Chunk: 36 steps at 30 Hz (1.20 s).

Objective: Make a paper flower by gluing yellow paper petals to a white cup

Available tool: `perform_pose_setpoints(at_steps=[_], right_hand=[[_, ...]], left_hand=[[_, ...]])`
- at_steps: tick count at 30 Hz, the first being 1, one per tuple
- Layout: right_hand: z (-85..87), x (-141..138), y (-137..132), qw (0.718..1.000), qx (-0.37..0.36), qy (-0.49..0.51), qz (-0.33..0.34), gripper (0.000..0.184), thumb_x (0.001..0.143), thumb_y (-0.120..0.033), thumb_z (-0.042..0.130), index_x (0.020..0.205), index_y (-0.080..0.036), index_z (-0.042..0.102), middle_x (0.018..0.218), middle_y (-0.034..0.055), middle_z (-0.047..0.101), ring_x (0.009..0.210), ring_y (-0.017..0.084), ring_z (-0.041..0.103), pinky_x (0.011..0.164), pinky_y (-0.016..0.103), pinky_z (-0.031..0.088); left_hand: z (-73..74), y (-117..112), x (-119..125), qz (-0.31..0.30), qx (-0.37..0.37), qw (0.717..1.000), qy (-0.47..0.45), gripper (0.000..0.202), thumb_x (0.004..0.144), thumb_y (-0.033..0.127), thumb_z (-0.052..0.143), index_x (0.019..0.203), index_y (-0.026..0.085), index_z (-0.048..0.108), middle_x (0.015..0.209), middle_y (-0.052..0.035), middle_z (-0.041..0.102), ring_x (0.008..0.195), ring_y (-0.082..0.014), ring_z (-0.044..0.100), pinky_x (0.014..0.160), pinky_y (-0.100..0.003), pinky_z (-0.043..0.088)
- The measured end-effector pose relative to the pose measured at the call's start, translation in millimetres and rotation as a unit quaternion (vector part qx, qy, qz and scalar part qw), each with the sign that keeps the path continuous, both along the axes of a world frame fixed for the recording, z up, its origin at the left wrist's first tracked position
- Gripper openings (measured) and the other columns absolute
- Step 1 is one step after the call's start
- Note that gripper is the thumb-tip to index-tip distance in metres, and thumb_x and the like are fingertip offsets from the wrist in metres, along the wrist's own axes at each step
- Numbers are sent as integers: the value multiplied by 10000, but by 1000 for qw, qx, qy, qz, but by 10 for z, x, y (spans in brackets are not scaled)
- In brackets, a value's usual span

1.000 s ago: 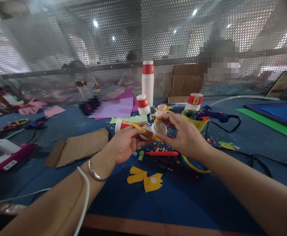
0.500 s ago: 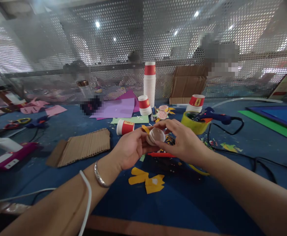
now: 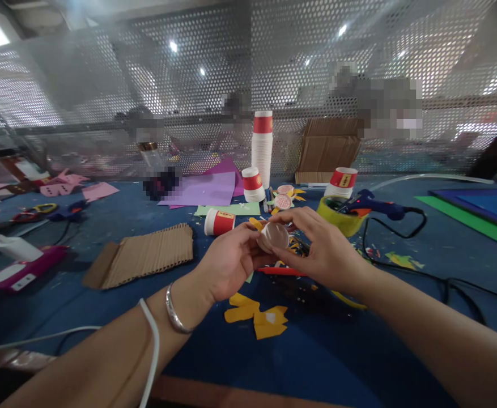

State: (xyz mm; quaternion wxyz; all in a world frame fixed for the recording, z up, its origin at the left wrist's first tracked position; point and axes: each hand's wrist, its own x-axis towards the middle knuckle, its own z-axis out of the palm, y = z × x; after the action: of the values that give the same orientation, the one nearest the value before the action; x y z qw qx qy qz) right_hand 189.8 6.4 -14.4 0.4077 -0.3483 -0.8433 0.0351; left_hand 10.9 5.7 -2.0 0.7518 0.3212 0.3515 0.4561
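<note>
Between both hands I hold a shallow, round white paper cup piece (image 3: 275, 236), its hollow side towards me. My left hand (image 3: 233, 258) is closed on its left side, where a yellow-orange paper strip (image 3: 255, 224) sticks out by the fingertips. Fingers and thumb of my right hand (image 3: 322, 243) grip the opposite side of the rim. Under the hands lie a red pen-like stick (image 3: 282, 271) and small paper scraps. Nearer to me are yellow-orange paper cutouts (image 3: 257, 316). A red and white paper cup (image 3: 219, 221) lies on its side just behind my left hand.
Corrugated cardboard (image 3: 148, 255) lies at left, beside a magenta power strip (image 3: 22, 269). A blue glue gun (image 3: 373, 204) rests on a yellow tape roll (image 3: 342, 218), its black cord trailing right. A tall cup stack (image 3: 262, 150) stands before the perforated screen (image 3: 205, 85).
The white cup piece has tilted slightly, so its hollow side faces me more. Both hands keep their grip on it. The whole view has shifted a little.
</note>
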Motion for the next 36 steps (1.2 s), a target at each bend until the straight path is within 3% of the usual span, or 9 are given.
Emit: perform_pose_setpoints(at_steps=[16,26,36], right_hand=[[17,17,14,999,0,-12,42,373,801,-127,632,1167,-173,571,1121,110,670,1076,270,608,930,438,499],[121,70,-19,999,-3,1,54,368,799,-142,634,1152,-206,551,1141,96,661,1093,264,609,964,437,488],[111,80,-16,997,24,-20,64,405,790,-125,624,1170,-218,522,1128,93,648,1077,267,615,938,451,514]], left_hand=[[-44,-43,15,9,30,999,-22,150,829,23,536,912,139,586,804,-57,665,771,-175,658,748,-351,568],[-4,-16,-65,-80,69,993,-49,357,695,-85,588,964,149,572,962,-47,688,896,-175,673,889,-361,543],[-73,7,-85,-100,134,986,8,421,657,-52,685,1010,174,647,956,-13,653,871,-157,638,803,-295,511]])
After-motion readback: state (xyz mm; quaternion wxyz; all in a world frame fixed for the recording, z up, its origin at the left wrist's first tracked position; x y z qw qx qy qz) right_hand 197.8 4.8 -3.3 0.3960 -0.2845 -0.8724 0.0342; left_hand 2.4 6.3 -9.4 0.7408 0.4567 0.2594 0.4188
